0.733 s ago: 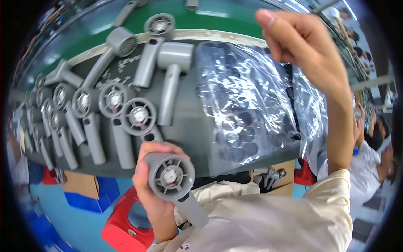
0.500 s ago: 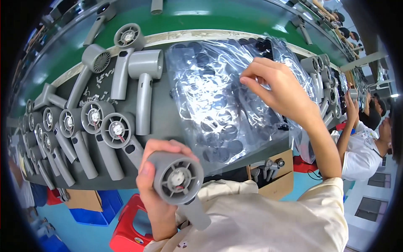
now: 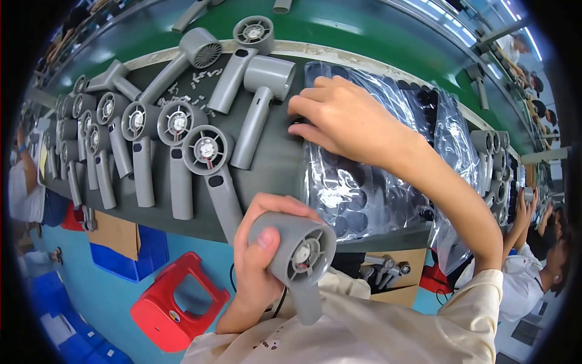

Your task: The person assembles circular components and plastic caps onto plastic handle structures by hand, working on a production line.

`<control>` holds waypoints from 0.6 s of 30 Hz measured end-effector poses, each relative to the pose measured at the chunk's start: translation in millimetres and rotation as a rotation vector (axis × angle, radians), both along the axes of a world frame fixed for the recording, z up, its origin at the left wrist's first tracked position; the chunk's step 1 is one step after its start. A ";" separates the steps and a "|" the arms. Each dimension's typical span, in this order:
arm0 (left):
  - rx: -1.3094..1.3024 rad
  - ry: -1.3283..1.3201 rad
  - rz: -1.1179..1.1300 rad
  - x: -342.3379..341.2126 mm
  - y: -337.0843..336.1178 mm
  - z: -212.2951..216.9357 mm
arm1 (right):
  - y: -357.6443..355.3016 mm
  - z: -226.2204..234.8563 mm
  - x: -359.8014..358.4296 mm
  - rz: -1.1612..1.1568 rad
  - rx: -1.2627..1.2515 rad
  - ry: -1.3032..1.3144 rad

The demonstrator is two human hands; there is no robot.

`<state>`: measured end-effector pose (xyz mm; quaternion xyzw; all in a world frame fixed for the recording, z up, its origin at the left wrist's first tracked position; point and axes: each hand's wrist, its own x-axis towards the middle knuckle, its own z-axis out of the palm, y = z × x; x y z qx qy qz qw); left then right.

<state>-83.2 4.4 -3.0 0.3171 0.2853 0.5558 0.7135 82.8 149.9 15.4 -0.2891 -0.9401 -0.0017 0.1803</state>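
Observation:
My left hand (image 3: pixel 257 249) is wrapped round the head of a grey handheld fan (image 3: pixel 300 242). Its open front, with spokes and a pale motor hub, faces right, and its handle points down toward my shirt. Over the left edge of a clear plastic bag (image 3: pixel 339 194) hangs my right hand (image 3: pixel 345 118), fingers curled and thumb close to the index finger. A small dark bit shows at those fingertips, too little to name. The bag holds many round dark discs. Just left of that hand lies another grey fan (image 3: pixel 270 79), its head toward the far side.
Rows of grey fans (image 3: pixel 139 121) cover the left of the dark bench mat (image 3: pixel 267 182). Small pale pieces (image 3: pixel 197 82) lie scattered among them. A green conveyor belt (image 3: pixel 351 39) runs beyond. Below stand a red stool (image 3: pixel 160 309) and a blue bin (image 3: pixel 151 246). People sit at right.
My right hand has moved from above the right part of the bag to its left edge. The view has swung, shifting the bench rightward. My left hand still holds the fan.

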 end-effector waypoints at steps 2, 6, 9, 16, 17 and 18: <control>-0.076 0.012 0.048 2.2 1.0 3.3 | -1.6 4.4 -3.6 -0.086 -0.005 -0.079; -0.107 0.113 0.119 1.9 5.8 1.6 | -11.8 -1.2 -24.0 -0.228 0.058 -0.343; -0.060 -0.004 0.028 -11.4 8.9 -0.1 | -11.2 -10.0 -35.5 -0.252 0.053 -0.260; -0.165 -0.090 0.104 -5.9 23.2 14.7 | -34.4 18.3 -7.8 -0.182 -0.562 0.489; -0.183 -0.137 0.099 -3.5 21.9 20.4 | -43.6 27.2 3.0 -0.171 -0.585 0.538; -0.208 -0.181 0.100 -1.4 19.1 22.8 | -52.9 38.9 11.7 -0.183 -0.690 0.569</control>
